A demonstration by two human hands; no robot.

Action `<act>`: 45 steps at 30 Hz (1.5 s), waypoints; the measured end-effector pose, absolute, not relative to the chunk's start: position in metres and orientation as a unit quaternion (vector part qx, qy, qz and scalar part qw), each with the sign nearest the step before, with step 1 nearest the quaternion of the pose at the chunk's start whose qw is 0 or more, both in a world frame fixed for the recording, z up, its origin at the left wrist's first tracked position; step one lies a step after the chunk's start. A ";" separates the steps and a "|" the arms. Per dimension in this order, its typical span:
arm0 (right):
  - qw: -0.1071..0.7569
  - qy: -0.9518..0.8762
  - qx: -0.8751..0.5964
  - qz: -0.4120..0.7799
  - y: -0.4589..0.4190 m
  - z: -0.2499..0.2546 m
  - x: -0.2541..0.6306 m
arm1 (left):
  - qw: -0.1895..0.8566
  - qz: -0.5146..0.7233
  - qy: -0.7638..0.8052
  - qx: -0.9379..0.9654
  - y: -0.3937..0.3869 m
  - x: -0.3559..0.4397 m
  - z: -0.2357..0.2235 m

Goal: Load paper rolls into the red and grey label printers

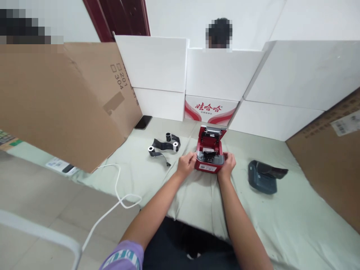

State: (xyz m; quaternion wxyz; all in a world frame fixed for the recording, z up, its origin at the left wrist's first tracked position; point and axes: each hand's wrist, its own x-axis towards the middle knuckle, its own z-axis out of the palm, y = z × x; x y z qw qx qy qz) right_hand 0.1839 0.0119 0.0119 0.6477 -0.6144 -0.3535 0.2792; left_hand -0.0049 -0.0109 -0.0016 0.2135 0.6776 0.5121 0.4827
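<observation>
A small red label printer [209, 157] sits on a pale green cloth [281, 210] with its lid tipped open toward the back. My left hand [186, 164] grips the printer's left front corner, fingers curled. My right hand [227, 165] clasps its right front corner the same way. Inside the open bay I see a black and white part, too small to name.
Black ribbon rolls on white cores [164, 147] lie left of the printer. A dark grey printer [266, 176] rests at the right. A phone [143, 122] lies by the white foam boxes [222, 75]. Cardboard sheets [62, 105] stand at both sides. A white cable [118, 195] trails left. Another person's head shows behind the boxes.
</observation>
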 end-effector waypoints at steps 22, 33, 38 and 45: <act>0.688 -0.385 -0.530 0.313 0.014 0.008 0.184 | 0.130 0.509 0.484 0.700 -0.016 -0.007 0.015; 0.700 -0.426 -0.464 0.337 0.022 -0.006 0.190 | 0.069 0.434 0.324 0.838 -0.028 -0.007 0.034; 0.690 -0.441 -0.466 0.335 0.021 -0.007 0.190 | 0.062 0.449 0.336 0.825 -0.030 -0.009 0.035; 0.686 -0.435 -0.470 0.346 0.026 -0.006 0.192 | 0.069 0.447 0.432 0.780 -0.006 -0.027 0.060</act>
